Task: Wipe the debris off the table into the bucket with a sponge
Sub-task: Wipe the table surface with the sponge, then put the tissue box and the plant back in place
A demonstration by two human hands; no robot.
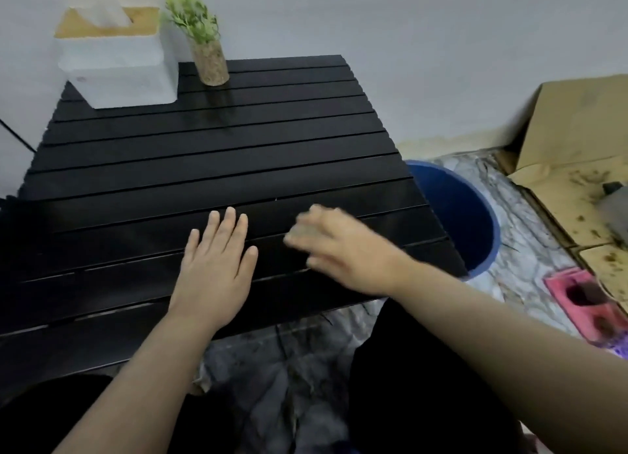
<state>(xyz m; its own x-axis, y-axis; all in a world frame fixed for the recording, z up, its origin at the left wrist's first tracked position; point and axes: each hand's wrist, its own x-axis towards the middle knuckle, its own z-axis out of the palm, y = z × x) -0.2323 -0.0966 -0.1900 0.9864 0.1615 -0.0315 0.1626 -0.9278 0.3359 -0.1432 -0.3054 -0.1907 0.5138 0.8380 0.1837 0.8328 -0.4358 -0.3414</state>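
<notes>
The black slatted table (204,154) fills the middle of the view. My left hand (217,259) lies flat on its near part, palm down, holding nothing. My right hand (343,249) is just to the right of it, blurred by motion, fingers curled over a pale tan sponge (296,233) pressed to the tabletop. The sponge shows only at my fingertips. The blue bucket (489,236) stands on the floor against the table's right edge, its opening below the tabletop. I can make out no debris on the dark slats.
A white tissue box (119,66) with a wooden lid and a small potted plant (207,55) stand at the table's far left. A cardboard box (577,140) and a pink tray (591,304) lie on the floor to the right. My dark-clothed legs are below.
</notes>
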